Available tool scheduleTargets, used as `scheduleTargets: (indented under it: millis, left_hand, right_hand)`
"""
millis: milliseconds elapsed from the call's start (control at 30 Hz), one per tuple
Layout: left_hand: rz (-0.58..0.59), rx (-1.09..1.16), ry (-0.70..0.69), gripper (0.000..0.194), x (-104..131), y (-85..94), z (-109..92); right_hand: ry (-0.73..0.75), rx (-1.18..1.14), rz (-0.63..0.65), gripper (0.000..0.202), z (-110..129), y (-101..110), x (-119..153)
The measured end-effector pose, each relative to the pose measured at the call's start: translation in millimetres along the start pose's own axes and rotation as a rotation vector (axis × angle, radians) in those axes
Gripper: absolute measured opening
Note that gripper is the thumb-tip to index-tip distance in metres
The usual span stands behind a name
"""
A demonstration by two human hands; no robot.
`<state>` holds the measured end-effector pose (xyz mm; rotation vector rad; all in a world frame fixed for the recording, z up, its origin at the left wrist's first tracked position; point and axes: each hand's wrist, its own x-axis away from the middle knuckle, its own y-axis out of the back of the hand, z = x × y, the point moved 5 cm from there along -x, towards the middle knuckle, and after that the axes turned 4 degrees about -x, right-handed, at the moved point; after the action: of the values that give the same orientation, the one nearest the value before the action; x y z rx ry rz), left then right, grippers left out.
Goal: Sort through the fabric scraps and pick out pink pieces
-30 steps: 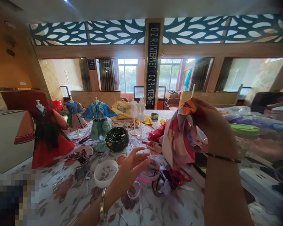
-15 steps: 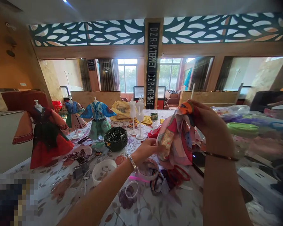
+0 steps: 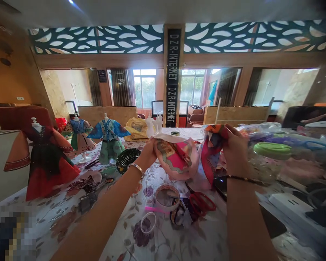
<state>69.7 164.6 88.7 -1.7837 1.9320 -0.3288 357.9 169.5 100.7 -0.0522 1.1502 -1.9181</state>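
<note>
Patterned cloth [image 3: 179, 159] hangs stretched between both hands above the desk [image 3: 195, 243]; the left hand [image 3: 148, 154] pinches its hem, the right hand [image 3: 233, 148] grips the orange end. A loose pinch could drop it onto the red scissors [image 3: 203, 201] below.

Table [image 3: 70, 232] covered with a floral cloth, bearing dressed doll mannequins [image 3: 106, 139], a dark woven basket [image 3: 127, 158], red-handled scissors [image 3: 203, 201], tape rolls [image 3: 167, 197], a small white ring [image 3: 148, 222] and a green-lidded container [image 3: 271, 150].
</note>
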Motion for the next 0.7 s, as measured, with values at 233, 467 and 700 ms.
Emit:
scheduleTargets:
  millis: [233,467,700]
  left_hand:
    - [-0.006,0.097,-0.031,0.022,-7.8,3.8,-29.0]
    - [0.067,0.127,-0.085,0.030,-8.5,-7.0,-58.9]
    - [0.144,0.098,-0.154,0.039,-3.6,-22.5,-88.6]
  right_hand:
    - [0.118,-0.101,-0.060,0.022,-2.2,5.6,-7.3]
    - [0.181,-0.165,0.020,0.027,7.1,-7.7,1.0]
    - [0.085,-0.109,0.131,0.026,-9.0,-8.0,-0.8]
